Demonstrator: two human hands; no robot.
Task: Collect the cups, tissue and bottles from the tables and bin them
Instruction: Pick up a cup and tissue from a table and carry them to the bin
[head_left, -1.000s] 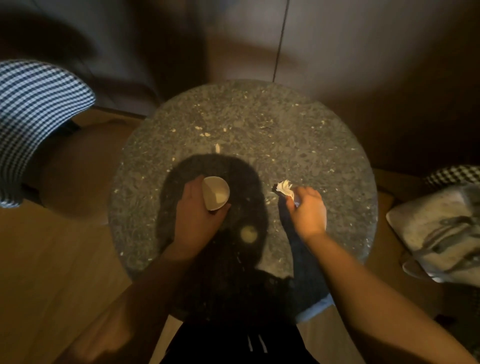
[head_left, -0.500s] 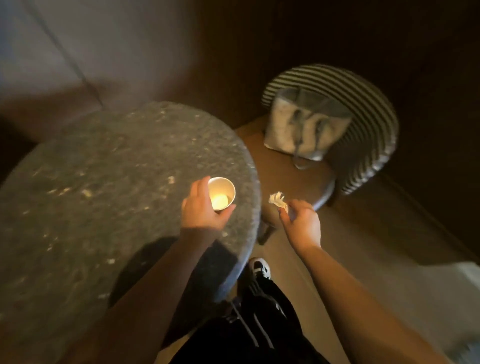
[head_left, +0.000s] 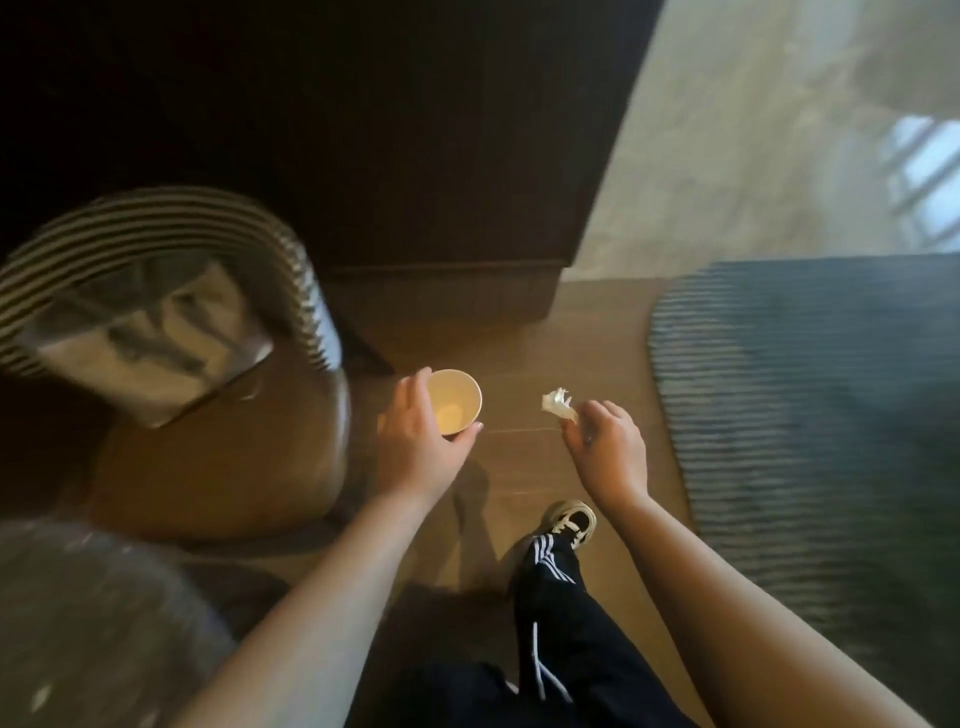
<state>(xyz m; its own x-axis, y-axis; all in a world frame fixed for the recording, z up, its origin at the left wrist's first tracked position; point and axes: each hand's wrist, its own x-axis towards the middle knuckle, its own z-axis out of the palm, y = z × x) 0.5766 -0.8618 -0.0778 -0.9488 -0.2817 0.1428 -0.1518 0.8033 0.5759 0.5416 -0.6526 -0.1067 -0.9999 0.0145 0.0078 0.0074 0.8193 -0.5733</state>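
While the left hand wraps its grip round an upright paper cup that looks empty, the right hand pinches a crumpled tissue. Both hang above the wooden floor, beside a chair carrying a bag.

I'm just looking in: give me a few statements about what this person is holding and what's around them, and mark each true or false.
1. The left hand holds a paper cup. True.
2. The cup is full of dark coffee. False: it looks empty, with its pale bottom showing.
3. The right hand pinches a crumpled tissue. True.
4. A bag sits on the striped chair. True.
5. A bin stands on the floor right in front of the person. False: no bin is in view, only wooden floor and a dark ribbed rug.
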